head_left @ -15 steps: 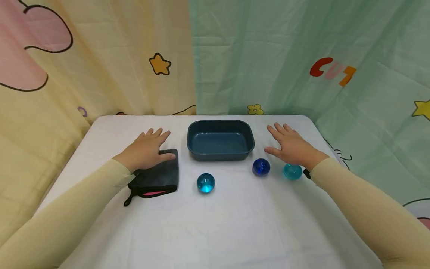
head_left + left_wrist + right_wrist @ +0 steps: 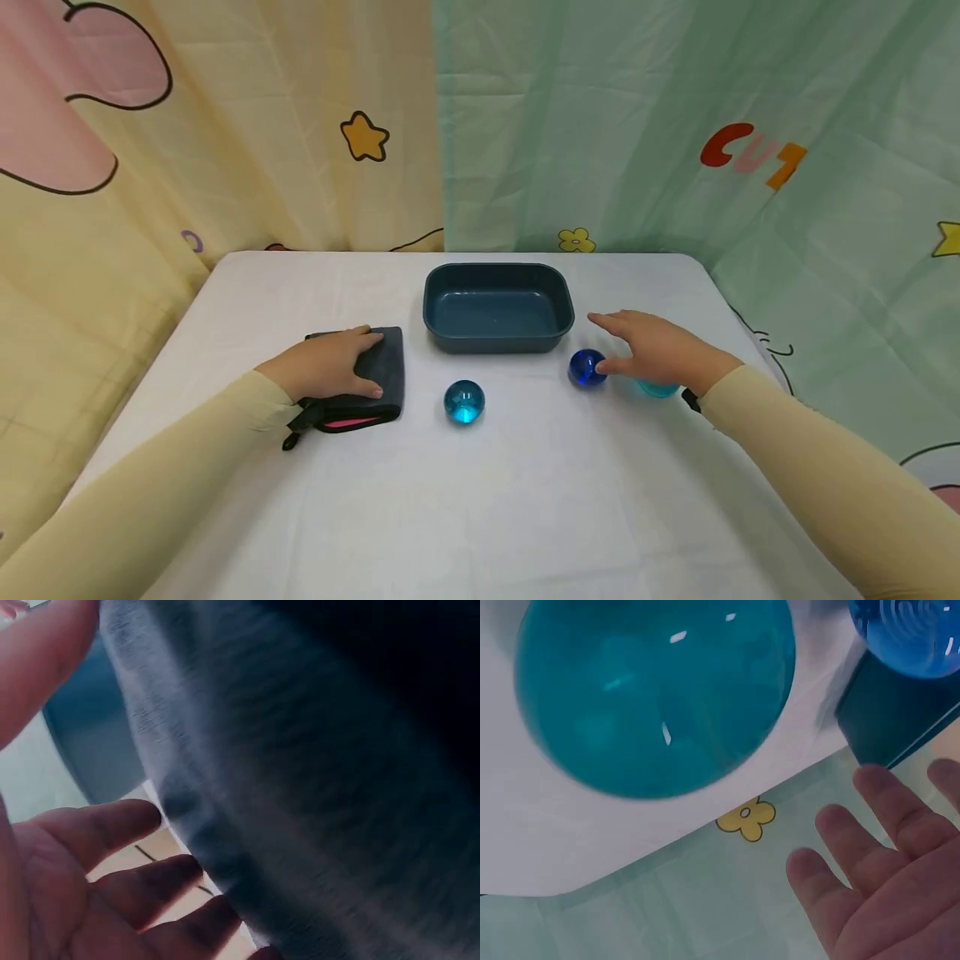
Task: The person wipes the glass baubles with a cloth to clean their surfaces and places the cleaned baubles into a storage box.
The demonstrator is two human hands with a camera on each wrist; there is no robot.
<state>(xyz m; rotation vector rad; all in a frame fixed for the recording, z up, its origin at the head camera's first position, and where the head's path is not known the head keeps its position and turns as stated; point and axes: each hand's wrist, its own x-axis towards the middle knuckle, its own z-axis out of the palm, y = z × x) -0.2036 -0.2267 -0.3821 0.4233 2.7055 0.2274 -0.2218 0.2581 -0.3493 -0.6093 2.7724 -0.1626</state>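
Note:
My left hand point(image 2: 324, 365) is over a dark grey folded cloth point(image 2: 388, 367) with black edging, a loop and a pink strip showing. In the left wrist view its slightly bent fingers come up to the edge of the grey fabric point(image 2: 225, 795); firm contact cannot be told. My right hand point(image 2: 667, 348) hovers with fingers extended and thumb overlapping a dark blue clear ball point(image 2: 583, 367). A turquoise ball point(image 2: 662, 389), partly hidden under that hand, looms large in the right wrist view. Another teal ball point(image 2: 464, 402) sits between the hands.
A dark blue-green rectangular container point(image 2: 498, 344) stands toward the back of the white-covered table point(image 2: 480, 517), its inside bare. Curtains point(image 2: 525, 125) in yellow and green hang behind and along both sides.
My left hand has come down and nearer over the cloth, its fingers more bent. The right hand has lowered toward the dark blue ball, its thumb now overlapping it. The view has shifted slightly.

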